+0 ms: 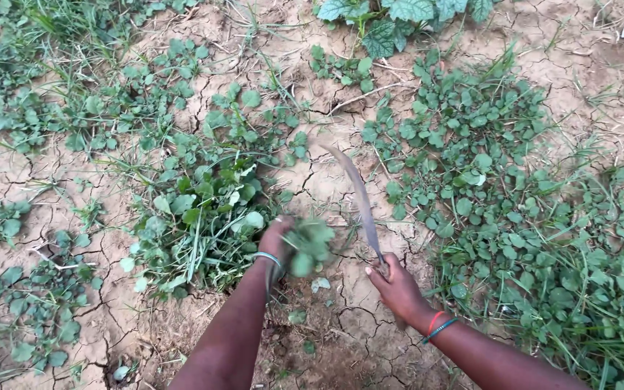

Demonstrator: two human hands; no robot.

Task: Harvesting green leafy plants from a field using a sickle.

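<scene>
Left hand (pixel 277 238) clenches a blurred tuft of weeds (pixel 308 245) while right hand (pixel 397 289) grips a curved sickle (pixel 361 206) tightly; the nearby blade could nick the left fingers.

Ground: dry, cracked brown soil (pixel 330 184) before me, mid-frame.
Plant: big crinkled dark-green leaves (pixel 391 18), top centre.
Cover: low round-leaved weeds (pixel 485 159), right side.

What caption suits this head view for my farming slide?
Left hand grips cut weeds; right hand holds a curved sickle over cracked soil.
</scene>
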